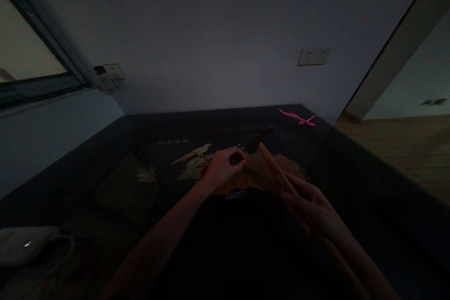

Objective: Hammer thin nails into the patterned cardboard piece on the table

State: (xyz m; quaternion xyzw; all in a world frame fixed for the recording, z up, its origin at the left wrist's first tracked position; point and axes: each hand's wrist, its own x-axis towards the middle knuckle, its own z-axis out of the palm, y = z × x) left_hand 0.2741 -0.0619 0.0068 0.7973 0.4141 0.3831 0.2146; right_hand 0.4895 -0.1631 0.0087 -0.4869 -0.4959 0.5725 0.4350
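Observation:
My right hand (309,201) is wrapped round the wooden handle of a hammer (270,159). The dark hammer head is raised to the upper left of that hand, just right of my left hand. My left hand (223,166) is curled with thumb and forefinger meeting in a ring. What sits between those fingertips, if anything, is too small and dark to make out. Under both hands lies a brown, speckled, flat piece (258,168), its near edge showing orange and a blue label (236,194).
The dark table (211,119) carries a bird-and-flower picture (195,159) and pale writing. A pink ribbon (298,118) lies at the back right. At the lower left is a white device (26,243) with a cable. Wall sockets (313,56) are above the table.

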